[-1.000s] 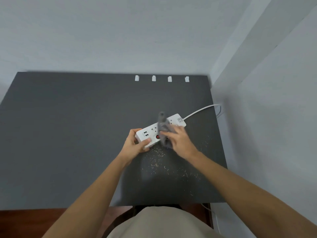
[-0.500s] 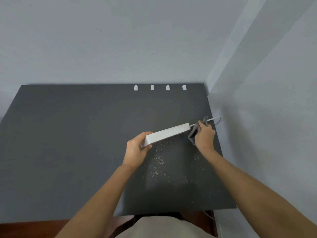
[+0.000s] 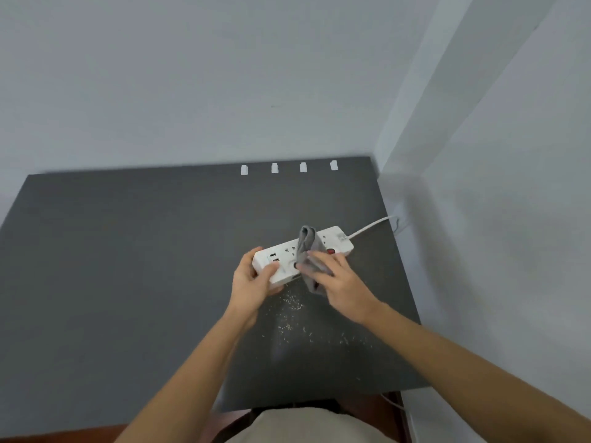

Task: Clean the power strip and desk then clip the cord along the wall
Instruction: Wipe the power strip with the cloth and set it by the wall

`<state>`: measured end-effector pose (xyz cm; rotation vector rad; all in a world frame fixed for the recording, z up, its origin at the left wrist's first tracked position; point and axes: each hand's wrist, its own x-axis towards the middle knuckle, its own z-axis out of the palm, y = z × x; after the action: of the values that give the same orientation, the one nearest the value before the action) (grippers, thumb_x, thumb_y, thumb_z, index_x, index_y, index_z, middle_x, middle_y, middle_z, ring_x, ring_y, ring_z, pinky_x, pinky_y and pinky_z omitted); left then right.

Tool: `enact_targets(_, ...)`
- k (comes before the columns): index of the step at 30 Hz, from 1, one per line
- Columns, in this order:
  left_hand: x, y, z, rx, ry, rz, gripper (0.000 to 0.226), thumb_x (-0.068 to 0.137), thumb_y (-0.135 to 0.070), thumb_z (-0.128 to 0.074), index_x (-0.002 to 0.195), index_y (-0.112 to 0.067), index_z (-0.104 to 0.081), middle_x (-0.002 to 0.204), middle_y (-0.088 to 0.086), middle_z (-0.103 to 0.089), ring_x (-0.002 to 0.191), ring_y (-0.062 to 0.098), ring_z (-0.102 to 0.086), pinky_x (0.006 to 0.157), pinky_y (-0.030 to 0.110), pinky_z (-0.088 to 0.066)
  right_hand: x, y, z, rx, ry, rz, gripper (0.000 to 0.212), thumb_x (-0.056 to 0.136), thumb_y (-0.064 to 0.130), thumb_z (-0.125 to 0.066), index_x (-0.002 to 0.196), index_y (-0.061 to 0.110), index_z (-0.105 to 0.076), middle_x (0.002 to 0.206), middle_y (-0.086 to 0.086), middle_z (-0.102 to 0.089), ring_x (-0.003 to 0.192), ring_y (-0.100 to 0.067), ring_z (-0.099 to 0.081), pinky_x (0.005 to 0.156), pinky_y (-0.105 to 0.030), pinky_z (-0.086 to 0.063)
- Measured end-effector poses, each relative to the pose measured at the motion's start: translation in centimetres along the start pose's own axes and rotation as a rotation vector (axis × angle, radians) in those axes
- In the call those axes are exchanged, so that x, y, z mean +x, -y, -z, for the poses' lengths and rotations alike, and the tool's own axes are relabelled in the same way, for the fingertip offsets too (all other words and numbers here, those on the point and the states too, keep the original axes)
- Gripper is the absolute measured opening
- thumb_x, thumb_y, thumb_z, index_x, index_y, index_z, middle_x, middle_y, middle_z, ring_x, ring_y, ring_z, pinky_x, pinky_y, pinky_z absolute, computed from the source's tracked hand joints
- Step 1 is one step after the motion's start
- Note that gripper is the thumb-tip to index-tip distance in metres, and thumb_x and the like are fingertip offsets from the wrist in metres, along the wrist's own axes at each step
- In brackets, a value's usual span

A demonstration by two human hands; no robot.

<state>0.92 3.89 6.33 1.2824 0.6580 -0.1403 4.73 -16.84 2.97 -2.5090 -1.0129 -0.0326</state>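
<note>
A: Nearest you, pale crumbs lie scattered on the dark desk, just in front of both hands. Your forearm passes right above them, so a careless sweep could push them off the front edge onto the floor

B: And the hands?

A: Your left hand clamps the near end of the white power strip, thumb on top beside the USB ports, fingers curled under. Your right hand presses a grey cloth onto the strip's face, fingers close together and flat on the fabric

B: What's the risk there?

A: The cloth drapes over the sockets and lies near the red switch. Rub hard and you may flip it, or drag grit into the openings. Whether the cloth is damp, you can't tell

B: Farther back?

A: The cord runs off the desk's right edge toward the wall. Tug the strip and it could strain. Four white clips wait along the back edge, with no cord in them yet
</note>
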Motion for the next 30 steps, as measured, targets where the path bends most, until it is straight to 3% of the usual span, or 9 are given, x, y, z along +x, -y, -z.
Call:
enact_targets(4,-0.6,0.3,1.0,-0.134,-0.025,0.112,0.017,0.092,-0.01,-0.06,0.108,-0.015,-0.057,0.115,0.01,-0.067,0.088,0.023,-0.072,0.062,0.03,-0.06,2.0,-3.9,2.6,0.083,-0.129,-0.754,0.045,0.089,0.003,-0.054,0.131,0.018,-0.053,0.135,-0.016,-0.05,0.105,-0.032,-0.043,0.097,-0.038,-0.044)
enact_targets(6,-0.6,0.1,1.0,-0.272,-0.027,0.209,0.015,0.093,-0.011,-0.057,0.107,-0.009,-0.055,0.11,0.014,-0.068,0.079,0.028,-0.075,0.058,0.03,-0.06,2.8,-1.5,2.0,0.101,-0.23,-0.547,0.043,0.089,0.009,-0.058,0.13,0.02,-0.053,0.135,-0.01,-0.05,0.102,-0.027,-0.042,0.094,-0.034,-0.047)
enact_targets(9,-0.5,-1.0,0.9,-0.359,-0.045,0.369,0.021,0.094,-0.013,-0.052,0.113,-0.004,-0.053,0.089,0.019,-0.067,0.052,0.025,-0.07,0.044,0.023,-0.055,1.0,1.6,0.5,-0.026,-0.117,0.081,0.042,0.088,0.001,-0.047,0.125,0.019,-0.057,0.14,-0.005,-0.049,0.1,-0.024,-0.043,0.096,-0.027,-0.043)
enact_targets(10,-0.5,-1.3,1.2,-0.364,-0.05,0.408,0.022,0.094,-0.014,-0.052,0.114,-0.005,-0.053,0.08,0.018,-0.067,0.044,0.021,-0.065,0.039,0.021,-0.052,0.7,0.7,0.8,-0.078,-0.093,0.079,0.044,0.086,-0.002,-0.045,0.123,0.018,-0.06,0.14,-0.007,-0.051,0.099,-0.026,-0.045,0.096,-0.028,-0.043)
enact_targets(14,-1.0,-1.5,3.2,-0.406,0.0,0.501,0.025,0.095,-0.017,-0.051,0.115,-0.004,-0.057,0.061,0.014,-0.067,0.035,0.013,-0.053,0.031,0.016,-0.045,1.3,-3.7,3.9,0.145,-0.334,-0.668,0.042,0.092,-0.002,-0.047,0.131,0.012,-0.055,0.138,-0.017,-0.049,0.115,-0.036,-0.048,0.103,-0.03,-0.038)
enact_targets(18,-1.0,-2.3,4.0,-0.33,0.101,0.459,0.023,0.096,-0.02,-0.049,0.114,-0.008,-0.057,0.068,0.009,-0.068,0.036,0.011,-0.048,0.03,0.013,-0.039,2.6,-2.8,5.3,0.175,-0.251,-0.273,0.05,0.094,0.011,-0.051,0.141,0.023,-0.041,0.152,-0.006,-0.033,0.123,-0.016,-0.037,0.11,-0.022,-0.027)
enact_targets(22,-0.6,-3.8,5.5,-0.219,0.169,0.379,0.023,0.097,-0.018,-0.048,0.118,-0.014,-0.055,0.079,0.009,-0.069,0.038,0.013,-0.048,0.031,0.014,-0.036,5.0,-5.7,8.3,0.124,0.074,-0.215,0.08,0.081,0.021,-0.072,0.147,0.029,-0.027,0.159,-0.003,-0.016,0.127,-0.023,-0.03,0.107,-0.031,-0.023)
enact_targets(25,-0.2,-4.6,6.2,-0.158,0.256,0.349,0.018,0.096,-0.019,-0.049,0.111,-0.016,-0.058,0.086,0.009,-0.072,0.042,0.015,-0.047,0.033,0.015,-0.037,6.4,-6.9,8.9,-0.085,0.307,-0.072,0.095,0.068,0.022,-0.083,0.146,0.024,-0.029,0.155,-0.007,-0.023,0.122,-0.024,-0.03,0.103,-0.031,-0.03)
enact_targets(30,-0.1,-5.3,5.3,-0.126,0.291,0.301,0.015,0.094,-0.018,-0.052,0.106,-0.016,-0.06,0.092,0.011,-0.073,0.053,0.019,-0.048,0.038,0.017,-0.039,7.8,-7.5,8.3,-0.302,0.395,-0.028,0.045,0.079,0.039,-0.07,0.114,0.014,-0.06,0.108,-0.008,-0.058,0.095,-0.024,-0.045,0.083,-0.042,-0.051)
